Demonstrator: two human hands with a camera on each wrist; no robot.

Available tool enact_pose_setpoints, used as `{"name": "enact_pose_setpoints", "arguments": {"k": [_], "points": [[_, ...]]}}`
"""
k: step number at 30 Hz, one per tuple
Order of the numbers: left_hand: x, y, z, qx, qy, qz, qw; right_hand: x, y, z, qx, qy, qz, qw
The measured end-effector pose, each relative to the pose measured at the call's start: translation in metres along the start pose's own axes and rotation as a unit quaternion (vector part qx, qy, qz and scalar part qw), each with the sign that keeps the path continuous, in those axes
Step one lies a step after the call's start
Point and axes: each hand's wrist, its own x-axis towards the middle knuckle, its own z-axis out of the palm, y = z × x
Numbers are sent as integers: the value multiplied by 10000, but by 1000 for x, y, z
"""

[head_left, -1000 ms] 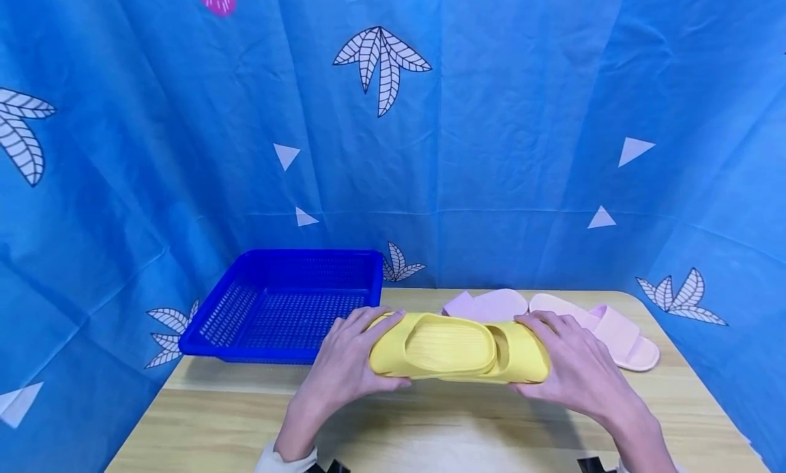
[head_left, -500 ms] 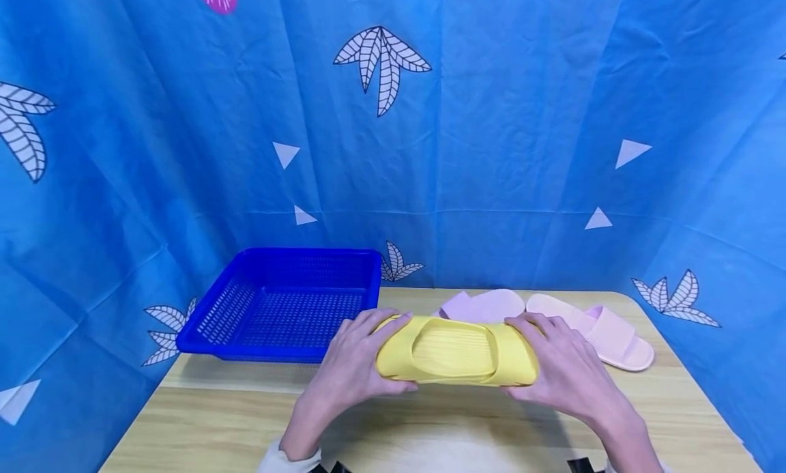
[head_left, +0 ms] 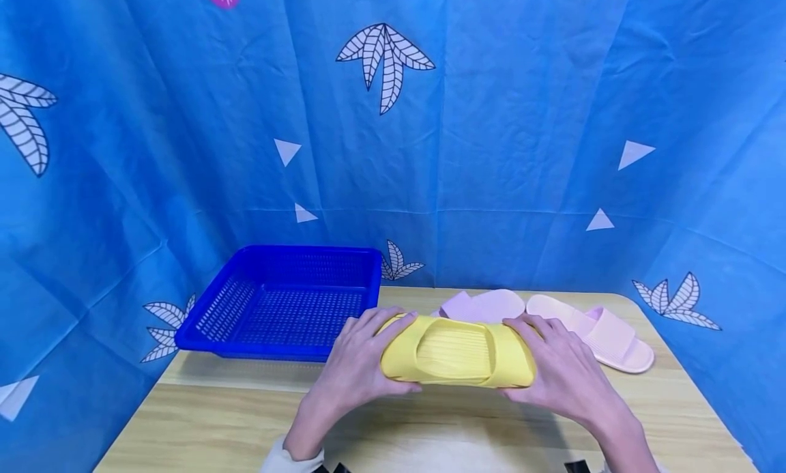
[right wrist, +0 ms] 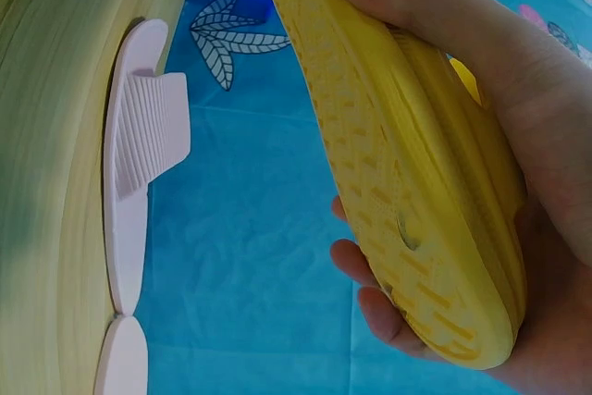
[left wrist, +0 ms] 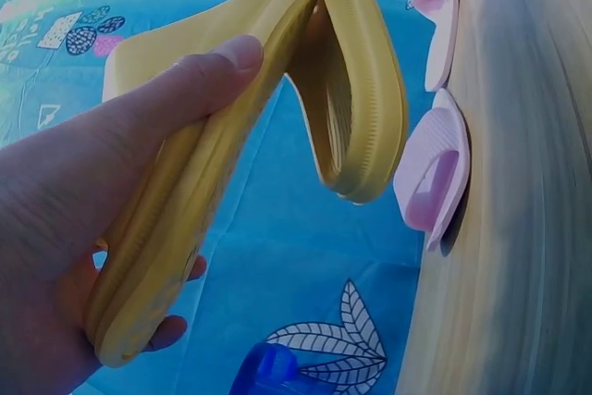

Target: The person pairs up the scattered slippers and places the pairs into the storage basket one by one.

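A pair of yellow slippers is held up over the table, one slid into the other with their toe ends pointing opposite ways. My left hand grips the left end, thumb on the near side and fingers over the far side. At the right end, my right hand grips in the same manner. In the right wrist view, the patterned sole of a yellow slipper faces the camera. The left wrist view has the thumb lying along the edge of a yellow slipper.
On the left of the wooden table stands a blue plastic basket with perforated sides. Behind my hands lie a lilac slipper and a pale pink slipper. A patterned blue curtain hangs around the table.
My hands have come closer together, pushing the yellow slippers further into each other until the gap at the right strap closed. The basket and the other slippers stay in place.
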Motion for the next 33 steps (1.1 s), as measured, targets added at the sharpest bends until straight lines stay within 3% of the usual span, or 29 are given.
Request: {"name": "enact_pose_setpoints", "arguments": {"k": [33], "points": [[4,0,6,-546,363,148,9977,6,-6,4,553,36,0,9985]]}}
